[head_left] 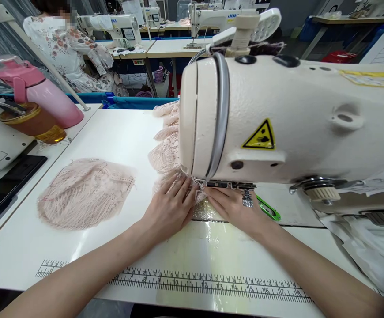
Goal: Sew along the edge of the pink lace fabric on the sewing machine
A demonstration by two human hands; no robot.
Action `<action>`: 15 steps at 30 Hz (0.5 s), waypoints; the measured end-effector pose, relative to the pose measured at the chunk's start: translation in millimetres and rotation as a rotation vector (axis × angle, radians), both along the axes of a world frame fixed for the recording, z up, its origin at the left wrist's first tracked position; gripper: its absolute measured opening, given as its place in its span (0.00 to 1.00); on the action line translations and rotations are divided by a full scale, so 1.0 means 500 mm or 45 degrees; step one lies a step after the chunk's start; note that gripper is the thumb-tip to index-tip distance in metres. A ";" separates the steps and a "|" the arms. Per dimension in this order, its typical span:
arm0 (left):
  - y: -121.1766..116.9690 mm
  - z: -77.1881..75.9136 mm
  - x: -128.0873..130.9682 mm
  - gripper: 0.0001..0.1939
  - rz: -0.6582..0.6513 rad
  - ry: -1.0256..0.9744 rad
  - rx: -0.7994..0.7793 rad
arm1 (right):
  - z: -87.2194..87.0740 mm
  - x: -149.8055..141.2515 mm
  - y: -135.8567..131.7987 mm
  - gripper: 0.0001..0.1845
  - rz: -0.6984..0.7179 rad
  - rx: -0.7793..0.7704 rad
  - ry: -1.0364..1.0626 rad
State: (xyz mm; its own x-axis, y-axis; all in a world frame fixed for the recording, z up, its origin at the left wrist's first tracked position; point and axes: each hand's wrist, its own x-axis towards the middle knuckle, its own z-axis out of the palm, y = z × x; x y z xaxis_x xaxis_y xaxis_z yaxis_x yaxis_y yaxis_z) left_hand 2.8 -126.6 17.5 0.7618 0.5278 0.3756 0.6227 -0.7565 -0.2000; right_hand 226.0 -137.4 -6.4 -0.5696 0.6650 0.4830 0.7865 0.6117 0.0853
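Note:
A cream sewing machine (298, 119) fills the right half of the view, its presser foot (246, 197) down near the needle plate. A strip of pale pink lace (167, 150) runs from behind the machine head to the foot. My left hand (170, 207) lies flat on the lace just left of the foot, fingers stretched out and together. My right hand (231, 207) rests under the machine arm beside the foot, fingers pressed on the lace edge. A separate pile of pink lace pieces (84, 192) lies on the white table (119, 132) to the left.
A pink bottle (43, 90) and an amber jar (33, 121) stand at the far left. Green snips (269, 208) lie right of the foot. A printed ruler (212, 282) runs along the front edge. A person in a flowered top (73, 48) sits at another machine behind.

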 end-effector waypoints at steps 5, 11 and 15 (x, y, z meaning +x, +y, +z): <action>0.001 0.003 0.000 0.18 0.016 0.003 -0.006 | -0.005 0.002 0.009 0.15 -0.003 0.109 -0.049; 0.005 -0.001 -0.010 0.14 -0.172 -0.057 0.054 | 0.007 -0.003 -0.005 0.15 -0.035 0.178 -0.103; 0.011 0.001 -0.017 0.14 -0.233 -0.042 -0.002 | 0.022 -0.013 -0.018 0.14 -0.090 0.229 -0.177</action>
State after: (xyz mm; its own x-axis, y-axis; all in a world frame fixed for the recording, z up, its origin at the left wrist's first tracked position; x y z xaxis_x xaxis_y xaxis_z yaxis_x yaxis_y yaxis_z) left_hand -5.6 -121.2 17.8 0.8325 0.3820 0.4012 0.4806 -0.8582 -0.1803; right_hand 219.3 -146.5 4.7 -0.5942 0.6159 0.5173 0.7998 0.5208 0.2986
